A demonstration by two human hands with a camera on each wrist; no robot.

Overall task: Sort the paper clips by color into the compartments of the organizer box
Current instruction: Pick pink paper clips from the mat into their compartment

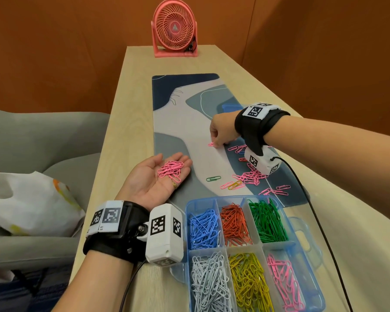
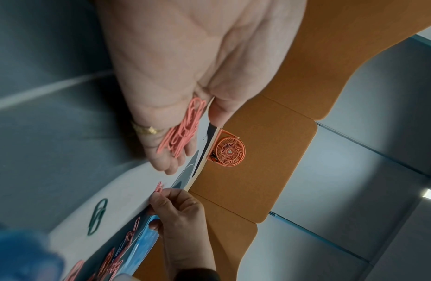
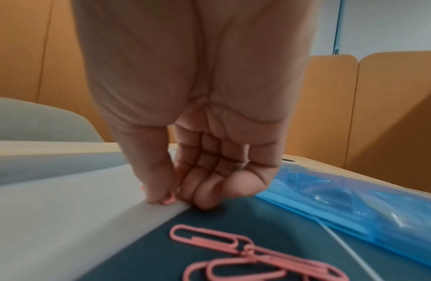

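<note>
Nearest the viewer, a translucent blue plastic organizer box with six compartments stands on the pale wood-grain surface. Its near row holds white, yellow and pink wire clips, its far row blue, red and green.

Each wrist wears a black strap carrying white blocks printed with black-and-white square codes; no words can be read on them.

The left hand lies palm up at the edge of a long blue-grey patterned desk mat, fingers straight and slightly spread, cradling a small heap of pink paper clips. The left wrist view adds a gold ring on one finger.

On the mat lie a single green paper clip, a yellow paper clip among pink ones, and a scattered pile of pink clips.

Farther out, the right hand reaches down to the mat; thumb and forefinger are pinched together on one pink paper clip, the other fingers curled. Only the right wrist view shows the pinch from beneath, and beside the hand a crinkled clear blue plastic bag.

At the far end stands a round coral-pink desk fan with a spiral grille and a triangular emblem at its hub; any lettering is unreadable.

Left of the surface are a grey upholstered chair and a white printed bag.
</note>
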